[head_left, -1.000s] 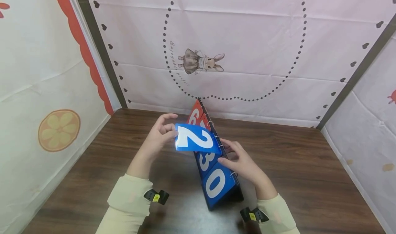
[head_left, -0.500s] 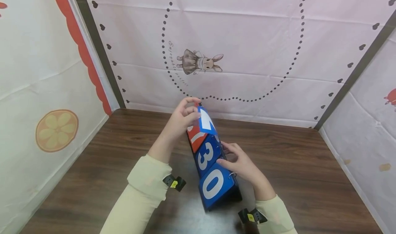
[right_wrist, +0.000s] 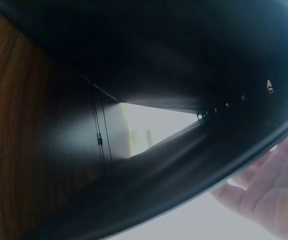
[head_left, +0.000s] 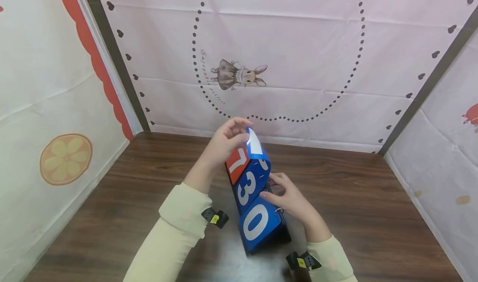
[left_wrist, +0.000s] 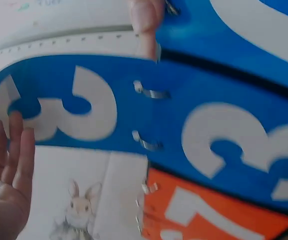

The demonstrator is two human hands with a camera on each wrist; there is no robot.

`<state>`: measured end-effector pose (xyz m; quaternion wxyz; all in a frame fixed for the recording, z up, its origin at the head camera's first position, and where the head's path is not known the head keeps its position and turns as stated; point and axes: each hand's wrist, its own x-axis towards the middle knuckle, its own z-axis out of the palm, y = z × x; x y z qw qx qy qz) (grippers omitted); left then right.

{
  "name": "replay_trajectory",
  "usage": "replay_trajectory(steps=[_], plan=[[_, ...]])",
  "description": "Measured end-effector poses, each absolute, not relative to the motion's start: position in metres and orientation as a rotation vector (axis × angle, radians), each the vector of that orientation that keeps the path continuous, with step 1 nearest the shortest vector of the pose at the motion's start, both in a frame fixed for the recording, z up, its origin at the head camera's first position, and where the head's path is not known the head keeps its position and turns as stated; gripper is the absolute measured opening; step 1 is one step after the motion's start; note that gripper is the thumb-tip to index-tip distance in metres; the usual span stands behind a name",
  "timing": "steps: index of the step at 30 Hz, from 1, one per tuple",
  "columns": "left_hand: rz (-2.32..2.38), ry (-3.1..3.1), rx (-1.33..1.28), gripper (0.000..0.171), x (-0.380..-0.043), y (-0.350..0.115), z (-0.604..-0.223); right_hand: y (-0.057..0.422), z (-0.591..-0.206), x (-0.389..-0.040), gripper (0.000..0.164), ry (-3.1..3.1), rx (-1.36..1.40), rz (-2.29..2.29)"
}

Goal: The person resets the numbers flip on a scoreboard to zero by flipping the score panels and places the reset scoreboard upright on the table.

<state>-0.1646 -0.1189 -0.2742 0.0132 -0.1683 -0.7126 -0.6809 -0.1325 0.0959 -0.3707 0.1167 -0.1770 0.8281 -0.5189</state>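
A tabletop flip scoreboard (head_left: 254, 224) with ring-bound number cards stands tent-like on the table, running away from me. My left hand (head_left: 225, 145) pinches the free edge of a blue number card (head_left: 257, 146) and holds it up, bent over the ridge. In the left wrist view, the raised card (left_wrist: 99, 100) bears a white 3, its rings (left_wrist: 146, 90) join it to the ridge, and another blue 3 (left_wrist: 223, 140) lies beneath. My right hand (head_left: 289, 195) grips the ridge, thumb on the near side. The right wrist view looks into the black hollow stand (right_wrist: 148, 175).
Dark wood table (head_left: 366, 215) surrounds the scoreboard. A red card (head_left: 237, 162) sits beyond the blue ones. At the back rises a pink cloth wall (head_left: 298, 58) with a printed rabbit, and white printed cloth (head_left: 45, 87) closes the left side.
My left hand has moved right and away, lifting the blue card from the left side up over the ridge. Another 3 shows below it. The right hand stays nearly still on the ridge.
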Motion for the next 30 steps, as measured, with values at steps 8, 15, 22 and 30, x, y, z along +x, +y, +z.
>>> replay_trajectory(steps=[8,15,22,30], plan=[[-2.065,-2.304,-0.666,0.028,-0.168,-0.11,-0.269,0.103,-0.368,-0.131,0.057,2.426,-0.508,-1.529],[-2.021,-2.376,-0.656,0.026,-0.176,-0.078,-0.266,0.1,-0.37,-0.131,0.057,2.336,-0.515,-1.58],[-2.171,-2.219,-0.529,0.027,-0.181,-0.079,-0.271,0.098,-0.375,-0.132,0.055,2.372,-0.542,-1.558],[-2.181,-2.146,-0.476,0.028,-0.153,-0.14,-0.279,0.097,-0.372,-0.131,0.062,2.405,-0.542,-1.523]])
